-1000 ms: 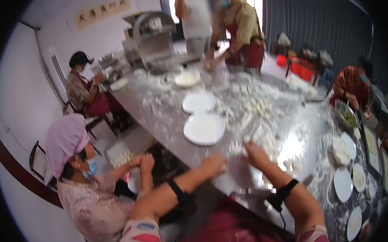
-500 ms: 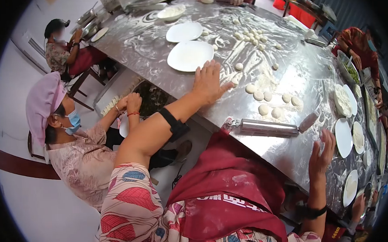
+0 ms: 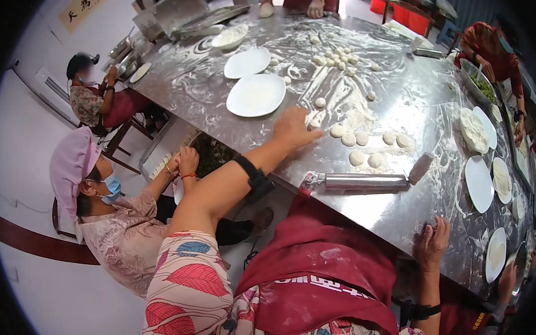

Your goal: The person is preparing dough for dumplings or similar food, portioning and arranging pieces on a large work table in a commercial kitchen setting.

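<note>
Beside a dough piece (image 3: pixel 314 124), my left hand (image 3: pixel 293 128) is at the metal table's surface, with its thumb apart from its partly bent fingers. Several flattened dough pieces (image 3: pixel 356 157) lie just right of it on floury metal. A metal rolling pin (image 3: pixel 366 182) rests near the table edge, between my two hands. My right hand (image 3: pixel 435 243) is at that edge, fingers apart and slightly bent, holding nothing visible. Two white plates (image 3: pixel 256 95) sit beyond my left hand.
More dough balls (image 3: pixel 338 57) lie farther back. White plates (image 3: pixel 479 184) and a bowl of greens (image 3: pixel 479 83) stand at the right. A masked person (image 3: pixel 116 218) sits at the left, hands near a tray (image 3: pixel 155 152). Other people are around the table.
The camera view has shifted slightly. My left hand's raised fingers have bent down beside the dough piece. My right hand has dropped closer to the table edge, away from the rolling pin.
</note>
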The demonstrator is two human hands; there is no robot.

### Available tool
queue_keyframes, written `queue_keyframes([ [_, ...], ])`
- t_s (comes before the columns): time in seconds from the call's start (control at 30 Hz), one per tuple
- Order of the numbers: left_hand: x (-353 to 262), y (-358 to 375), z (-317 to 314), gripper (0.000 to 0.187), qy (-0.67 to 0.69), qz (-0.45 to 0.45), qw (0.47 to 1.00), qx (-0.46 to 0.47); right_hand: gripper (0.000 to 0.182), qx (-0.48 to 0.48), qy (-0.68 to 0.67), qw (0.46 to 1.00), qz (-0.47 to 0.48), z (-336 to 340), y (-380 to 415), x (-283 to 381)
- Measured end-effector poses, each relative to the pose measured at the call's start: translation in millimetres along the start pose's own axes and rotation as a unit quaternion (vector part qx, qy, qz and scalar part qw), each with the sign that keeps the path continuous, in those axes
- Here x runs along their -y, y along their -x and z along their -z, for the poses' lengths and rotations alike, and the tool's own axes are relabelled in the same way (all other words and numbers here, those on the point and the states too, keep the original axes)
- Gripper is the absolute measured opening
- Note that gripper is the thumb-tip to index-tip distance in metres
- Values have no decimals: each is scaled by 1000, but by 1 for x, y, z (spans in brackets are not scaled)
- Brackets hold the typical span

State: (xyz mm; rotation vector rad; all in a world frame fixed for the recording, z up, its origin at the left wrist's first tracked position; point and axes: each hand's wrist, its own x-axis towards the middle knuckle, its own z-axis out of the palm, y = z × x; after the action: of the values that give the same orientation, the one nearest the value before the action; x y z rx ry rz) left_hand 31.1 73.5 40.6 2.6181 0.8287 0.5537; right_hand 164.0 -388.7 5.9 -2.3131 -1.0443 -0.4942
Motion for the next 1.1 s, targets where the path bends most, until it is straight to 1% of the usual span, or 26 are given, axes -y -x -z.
queue_keyframes([
  [0.07, -11, -7, -6, 56, -19, 15, 998, 52, 30, 5, 9, 1000, 13, 1, -2, -1],
  [0.17, 0, -21, -28, 46, 25, 34, 999, 32, 30, -12, 19, 999, 31, 1, -1, -1],
  [0.27, 9, -17, -17, 47, 27, 18, 992, 124, 31, -3, -16, 1000, -3, 0, 0, -2],
  [0.37, 3, -14, 0, 53, -14, -30, 996, 79, 32, -10, -17, 1000, 20, -3, -4, 4],
  [0.47, -7, -34, -3, 75, -23, -64, 997, 27, 34, 5, -6, 1000, 21, -4, -4, 1],
  [0.57, -24, -37, -18, 96, -146, -85, 981, 97, 36, 10, 2, 999, 44, -3, -5, -2],
  [0.67, -26, -29, -30, 98, -211, -73, 955, 193, 40, 18, -5, 999, 31, 0, -6, 0],
  [0.73, -13, -27, -46, 99, -176, -82, 969, 154, 39, 15, -9, 999, 29, 3, -8, 3],
  [0.8, -13, -25, -46, 98, -150, -78, 978, 118, 39, 13, -14, 999, 27, 5, -4, 4],
  [0.9, -15, -27, -43, 95, -148, -62, 977, 139, 42, 0, -15, 999, 32, 0, -4, -2],
  [1.0, -8, -25, -34, 89, -41, -51, 989, 136, 44, -16, -9, 999, 35, 4, -4, -7],
  [1.03, -3, -18, -27, 78, -12, -50, 995, 86, 45, -29, -14, 999, 35, 3, -5, -6],
  [1.07, 5, -8, -18, 76, 4, -25, 997, 67, 45, -42, -23, 998, 32, -1, -4, -2],
  [1.1, 15, 5, -10, 73, 20, 1, 999, 48, 45, -31, -22, 999, 34, -1, -3, 0],
])
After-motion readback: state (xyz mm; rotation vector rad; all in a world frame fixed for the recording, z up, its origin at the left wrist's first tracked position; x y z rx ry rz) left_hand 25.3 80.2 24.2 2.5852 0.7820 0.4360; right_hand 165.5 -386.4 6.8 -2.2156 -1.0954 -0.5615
